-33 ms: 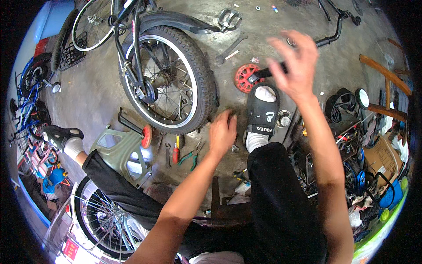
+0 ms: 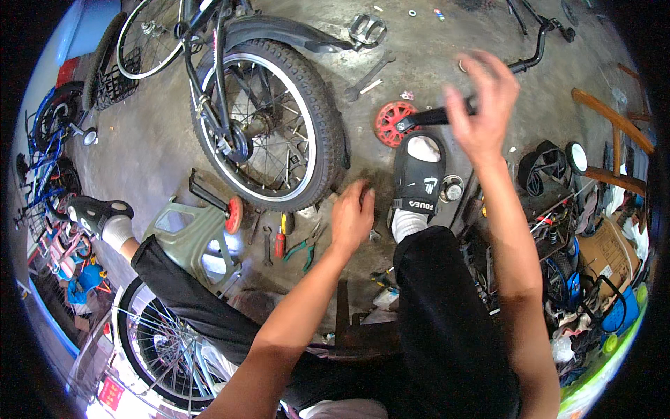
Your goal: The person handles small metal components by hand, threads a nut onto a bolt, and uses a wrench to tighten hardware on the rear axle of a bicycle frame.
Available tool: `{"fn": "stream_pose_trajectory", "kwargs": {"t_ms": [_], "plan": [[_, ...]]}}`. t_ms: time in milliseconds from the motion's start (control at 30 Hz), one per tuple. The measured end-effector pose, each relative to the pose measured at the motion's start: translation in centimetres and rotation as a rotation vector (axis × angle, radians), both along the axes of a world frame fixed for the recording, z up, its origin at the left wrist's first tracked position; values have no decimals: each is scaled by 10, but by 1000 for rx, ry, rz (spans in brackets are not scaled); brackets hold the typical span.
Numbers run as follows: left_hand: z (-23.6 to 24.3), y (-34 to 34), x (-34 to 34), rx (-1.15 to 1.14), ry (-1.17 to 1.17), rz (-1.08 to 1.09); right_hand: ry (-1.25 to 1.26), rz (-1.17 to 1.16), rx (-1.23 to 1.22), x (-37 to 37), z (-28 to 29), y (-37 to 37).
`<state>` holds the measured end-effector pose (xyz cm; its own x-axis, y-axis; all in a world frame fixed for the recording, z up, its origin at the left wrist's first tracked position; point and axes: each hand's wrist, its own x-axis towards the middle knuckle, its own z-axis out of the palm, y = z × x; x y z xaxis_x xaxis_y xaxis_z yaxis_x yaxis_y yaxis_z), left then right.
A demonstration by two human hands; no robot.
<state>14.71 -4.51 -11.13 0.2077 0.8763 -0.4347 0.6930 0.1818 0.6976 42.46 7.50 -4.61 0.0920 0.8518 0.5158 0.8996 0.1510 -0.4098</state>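
Note:
My right hand (image 2: pixel 483 115) is raised over the black arm of a red training wheel (image 2: pixel 396 123) on the floor. Its fingers are apart, a little blurred, with nothing seen in them. My left hand (image 2: pixel 352 215) is low beside the tyre of a bicycle wheel (image 2: pixel 326 133). Its fingers curl together and their tips are turned down; whatever they may hold is hidden. The wheel sits in a black bicycle frame (image 2: pixel 218 77) with a mudguard (image 2: pixel 279 31) and a pedal (image 2: pixel 368 30). A second training wheel (image 2: pixel 234 215) leans on a green stool (image 2: pixel 185 241).
On the floor are a screwdriver (image 2: pixel 280 244), pliers (image 2: pixel 300 253), a spanner (image 2: pixel 266 248) and a larger spanner (image 2: pixel 370 75). My shoe (image 2: pixel 419 171) stands next to a small round tin (image 2: pixel 451 188). Mixed parts and a cardboard box (image 2: pixel 608 262) crowd the right; another bicycle wheel (image 2: pixel 167 342) is at lower left.
My right hand has moved a little to the right above the training wheel's arm. My left hand stays almost where it was.

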Motion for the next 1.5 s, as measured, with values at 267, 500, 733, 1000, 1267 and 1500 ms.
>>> {"fn": "stream_pose_trajectory", "kwargs": {"t_ms": [267, 500, 733, 1000, 1267, 1500], "plan": [[23, -90, -98, -52, 218, 115, 642, -442, -127, 35, -55, -41], [31, -125, -162, -176, 385, 338, 526, -466, -37, 46, -50, -96], [12, -162, -193, -300, 587, 555, 1111, -589, -310, 45, -76, -128], [-9, -114, -229, -80, 782, 539, 1190, -375, -247, 15, -57, -37], [-25, -96, -246, -192, 886, 435, 1104, -196, -400, 7, -61, -7], [-12, -91, -253, -229, 840, 386, 1036, -200, -527, 4, -72, -38]]}}
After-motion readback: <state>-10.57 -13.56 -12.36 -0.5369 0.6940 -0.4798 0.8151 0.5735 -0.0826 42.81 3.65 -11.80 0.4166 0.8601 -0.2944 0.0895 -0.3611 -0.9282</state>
